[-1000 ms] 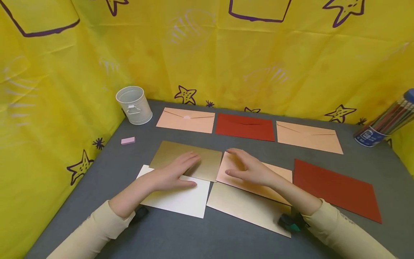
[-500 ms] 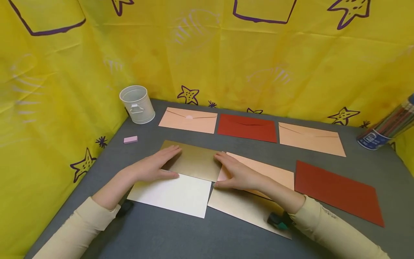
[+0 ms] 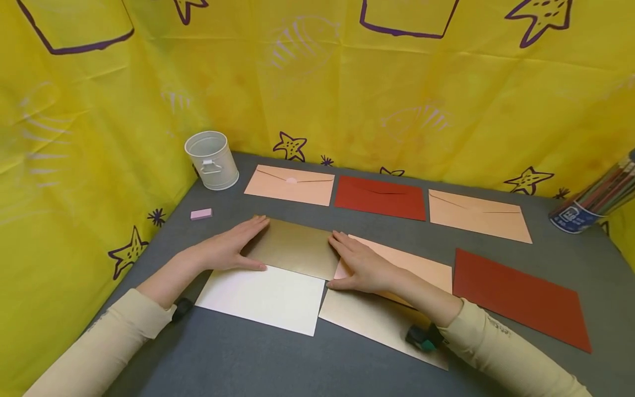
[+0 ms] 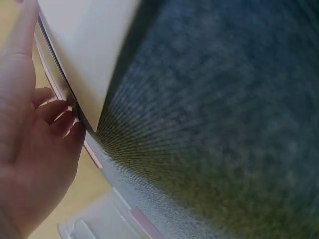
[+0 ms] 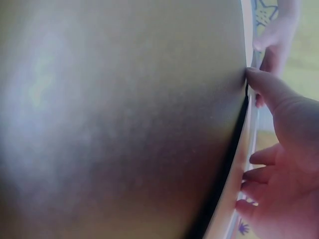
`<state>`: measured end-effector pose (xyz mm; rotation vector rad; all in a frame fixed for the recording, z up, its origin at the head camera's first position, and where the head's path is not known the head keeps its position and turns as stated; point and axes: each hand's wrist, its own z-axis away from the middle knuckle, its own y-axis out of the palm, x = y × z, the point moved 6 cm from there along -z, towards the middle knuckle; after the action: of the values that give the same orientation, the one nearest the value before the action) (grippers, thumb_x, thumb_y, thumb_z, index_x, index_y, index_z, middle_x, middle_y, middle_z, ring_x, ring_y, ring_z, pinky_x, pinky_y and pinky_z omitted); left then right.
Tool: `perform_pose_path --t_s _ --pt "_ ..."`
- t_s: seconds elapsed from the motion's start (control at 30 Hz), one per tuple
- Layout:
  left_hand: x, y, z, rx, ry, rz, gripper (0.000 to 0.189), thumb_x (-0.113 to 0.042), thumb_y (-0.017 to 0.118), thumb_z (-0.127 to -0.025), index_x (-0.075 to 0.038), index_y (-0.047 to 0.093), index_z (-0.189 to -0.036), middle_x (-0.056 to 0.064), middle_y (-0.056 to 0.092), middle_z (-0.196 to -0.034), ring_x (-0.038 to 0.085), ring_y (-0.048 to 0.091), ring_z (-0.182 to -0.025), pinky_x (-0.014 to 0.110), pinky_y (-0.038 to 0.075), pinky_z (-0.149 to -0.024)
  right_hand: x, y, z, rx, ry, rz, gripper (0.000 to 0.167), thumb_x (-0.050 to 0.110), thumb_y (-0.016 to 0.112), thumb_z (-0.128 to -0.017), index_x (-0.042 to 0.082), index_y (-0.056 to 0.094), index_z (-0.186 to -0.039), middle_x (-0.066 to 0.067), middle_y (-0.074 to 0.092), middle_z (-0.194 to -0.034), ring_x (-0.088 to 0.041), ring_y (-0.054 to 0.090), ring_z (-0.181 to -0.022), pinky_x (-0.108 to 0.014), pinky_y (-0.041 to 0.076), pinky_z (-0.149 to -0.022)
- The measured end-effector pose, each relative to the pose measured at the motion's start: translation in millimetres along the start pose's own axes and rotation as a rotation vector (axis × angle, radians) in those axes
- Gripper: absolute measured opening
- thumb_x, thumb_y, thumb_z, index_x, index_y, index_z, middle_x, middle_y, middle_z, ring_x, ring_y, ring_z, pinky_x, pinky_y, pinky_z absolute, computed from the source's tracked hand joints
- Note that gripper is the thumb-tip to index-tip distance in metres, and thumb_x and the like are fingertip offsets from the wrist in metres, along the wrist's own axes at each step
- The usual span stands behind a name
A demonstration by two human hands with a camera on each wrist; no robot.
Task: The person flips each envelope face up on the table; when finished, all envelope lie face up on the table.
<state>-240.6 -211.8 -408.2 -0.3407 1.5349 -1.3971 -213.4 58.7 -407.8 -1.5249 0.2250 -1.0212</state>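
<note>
A gold envelope [image 3: 297, 248], plain side up, lies flat between both hands. My left hand [image 3: 225, 248] rests at its left end, fingers extended and thumb spread along the near edge. At the right end, the fingertips of my right hand [image 3: 364, 264] touch the edge, while its palm is above a peach envelope [image 3: 419, 262]. Below the gold one is a white envelope [image 3: 263, 300]; to that one's right lies a pale gold envelope [image 3: 377, 320]. In the right wrist view, the thumb of my right hand [image 5: 284, 149] meets the pale gold envelope's edge.
Along the back lie a peach flapped envelope [image 3: 288, 184], a red one [image 3: 379, 198] and another peach one [image 3: 478, 215]. A red envelope [image 3: 521, 300] is at right. A white bucket [image 3: 213, 162], pink eraser [image 3: 201, 214] and pencil cup [image 3: 575, 215] stand around.
My left hand has moved left to the gold envelope's left end. My right hand has shifted left to its right end. The white envelope is uncovered more; the head view has turned slightly.
</note>
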Motion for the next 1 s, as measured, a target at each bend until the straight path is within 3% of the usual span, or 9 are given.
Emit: perform_pose_path --t_s 0.23,0.47,0.83,1.0 --pt "-0.9 0.1 0.0 -0.011 -0.029 -0.037 0.102 -0.058 0.071 -0.081 -0.008 0.022 -0.156 0.014 0.015 -0.161 0.033 0.012 -0.147 0.053 0.019 -0.115 1.0 -0.3 1.4 -0.008 0.009 0.037 0.097 0.054 0.067 -0.086 0.001 0.022 -0.154 -0.015 0.016 -0.161 -0.030 0.014 -0.147 -0.044 0.018 -0.117" --pt "-2.3 -0.7 0.8 -0.034 -0.011 -0.089 0.096 -0.058 0.069 -0.082 -0.006 0.030 -0.153 0.017 0.020 -0.159 0.035 0.017 -0.146 0.053 0.022 -0.113 2.7 0.0 0.9 -0.042 -0.001 0.079 0.096 0.055 0.067 -0.086 -0.001 0.026 -0.152 -0.019 0.020 -0.158 -0.032 0.018 -0.146 -0.043 0.018 -0.117" --pt "0.4 -0.3 1.7 -0.049 0.025 -0.080 0.101 -0.063 0.071 -0.077 -0.006 0.033 -0.152 0.017 0.023 -0.158 0.036 0.020 -0.145 0.054 0.023 -0.113 4.9 0.5 -1.3 -0.054 0.045 0.087 0.094 0.055 0.069 -0.085 0.001 0.031 -0.151 -0.019 0.024 -0.157 -0.031 0.022 -0.145 -0.044 0.023 -0.115" --pt "0.2 -1.3 1.0 -0.062 0.030 -0.070 0.098 -0.058 0.073 -0.078 -0.005 0.035 -0.151 0.017 0.026 -0.157 0.037 0.021 -0.144 0.054 0.023 -0.113 10.3 0.9 -1.4 -0.034 0.015 0.139 0.088 0.051 0.066 -0.088 -0.002 0.032 -0.150 -0.022 0.024 -0.156 -0.033 0.021 -0.145 -0.045 0.026 -0.114"
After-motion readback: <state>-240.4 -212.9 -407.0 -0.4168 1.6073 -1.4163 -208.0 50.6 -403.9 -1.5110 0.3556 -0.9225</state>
